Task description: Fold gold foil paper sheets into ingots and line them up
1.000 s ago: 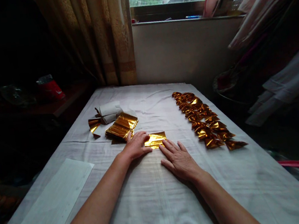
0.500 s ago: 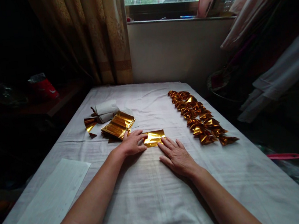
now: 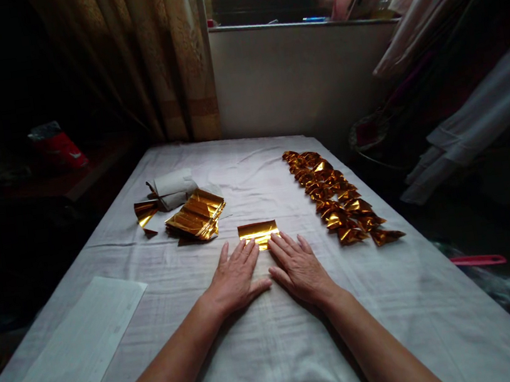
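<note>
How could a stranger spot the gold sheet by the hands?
Find the white-covered table. Near its middle, the left hand and right hand touch the gold sheet. Unlike the gold stack on the left and folded pieces on the right, it lies by itself.

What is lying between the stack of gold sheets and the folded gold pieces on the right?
The head view shows a flat gold sheet between them, touched by the left hand and right hand.

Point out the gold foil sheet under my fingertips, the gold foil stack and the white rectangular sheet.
Gold foil sheet (image 3: 259, 231), head view: its exposed middle.
Gold foil stack (image 3: 196, 214), head view: middle of its top face.
White rectangular sheet (image 3: 76, 354), head view: middle of its face.
</note>
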### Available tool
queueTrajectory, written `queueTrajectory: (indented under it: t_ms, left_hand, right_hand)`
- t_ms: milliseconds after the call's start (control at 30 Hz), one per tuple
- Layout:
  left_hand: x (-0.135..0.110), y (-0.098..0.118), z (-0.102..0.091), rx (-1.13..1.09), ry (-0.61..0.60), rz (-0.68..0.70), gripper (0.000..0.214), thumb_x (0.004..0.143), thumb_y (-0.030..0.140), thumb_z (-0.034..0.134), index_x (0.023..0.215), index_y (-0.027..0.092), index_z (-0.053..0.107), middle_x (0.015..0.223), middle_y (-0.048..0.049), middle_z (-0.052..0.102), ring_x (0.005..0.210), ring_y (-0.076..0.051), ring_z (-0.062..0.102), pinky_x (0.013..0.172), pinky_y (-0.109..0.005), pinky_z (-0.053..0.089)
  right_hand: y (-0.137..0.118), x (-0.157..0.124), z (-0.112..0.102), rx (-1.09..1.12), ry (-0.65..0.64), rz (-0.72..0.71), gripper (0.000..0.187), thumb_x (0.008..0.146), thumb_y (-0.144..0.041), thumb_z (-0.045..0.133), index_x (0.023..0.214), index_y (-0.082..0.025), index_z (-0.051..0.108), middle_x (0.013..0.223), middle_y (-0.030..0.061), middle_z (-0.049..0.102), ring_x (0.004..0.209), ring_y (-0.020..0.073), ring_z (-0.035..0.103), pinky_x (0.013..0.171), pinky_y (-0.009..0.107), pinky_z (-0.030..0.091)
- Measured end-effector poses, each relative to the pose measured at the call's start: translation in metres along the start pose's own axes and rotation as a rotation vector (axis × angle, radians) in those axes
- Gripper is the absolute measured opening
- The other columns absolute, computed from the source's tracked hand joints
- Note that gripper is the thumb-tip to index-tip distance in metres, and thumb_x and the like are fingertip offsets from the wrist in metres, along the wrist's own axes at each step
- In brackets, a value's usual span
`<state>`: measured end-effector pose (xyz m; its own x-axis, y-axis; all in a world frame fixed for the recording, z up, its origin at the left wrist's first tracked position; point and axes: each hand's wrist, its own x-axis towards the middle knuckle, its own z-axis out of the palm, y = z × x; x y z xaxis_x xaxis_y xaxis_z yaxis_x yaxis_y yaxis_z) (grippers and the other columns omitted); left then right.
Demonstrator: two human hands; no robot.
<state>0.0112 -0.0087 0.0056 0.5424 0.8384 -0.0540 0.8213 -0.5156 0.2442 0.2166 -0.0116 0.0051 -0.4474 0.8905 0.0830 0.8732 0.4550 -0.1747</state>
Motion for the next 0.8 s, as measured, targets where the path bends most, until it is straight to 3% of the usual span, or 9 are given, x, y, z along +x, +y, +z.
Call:
queueTrajectory:
  t_ms: [167,433,800]
  left_hand:
    - [0.001,0.001,-0.001,0.006,0.021,-0.023,0.081,0.091,0.069,0.042,0.156,0.023,0.026,0.16,-0.0124,0.03,0.149,-0.031,0.025,0.122,-0.057,0.006]
    - [0.0,-0.001,-0.005,-0.024,-0.034,-0.017,0.077,0.093,0.066,0.04,0.155,0.023,0.026,0.161,-0.0115,0.028,0.151,-0.03,0.021,0.121,-0.059,0.004]
    - [-0.011,-0.012,-0.011,-0.002,-0.059,-0.03,0.07,0.096,0.057,0.044,0.155,0.025,0.027,0.161,-0.0096,0.029,0.151,-0.028,0.021,0.121,-0.058,0.006]
  right_hand:
    - [-0.006,0.002,0.0,0.06,-0.055,-0.081,0.056,0.1,-0.043,0.04,0.152,-0.023,0.035,0.159,0.0067,0.033,0.148,0.0239,0.028,0.12,0.053,0.018]
    - [0.003,-0.008,0.0,0.036,-0.034,0.097,0.054,0.101,-0.043,0.038,0.15,-0.02,0.04,0.158,0.0096,0.033,0.147,0.0267,0.03,0.119,0.055,0.017]
    - [0.004,-0.008,0.002,0.017,0.003,0.111,0.054,0.099,-0.038,0.043,0.149,-0.018,0.042,0.156,0.0097,0.037,0.145,0.0284,0.033,0.117,0.055,0.021]
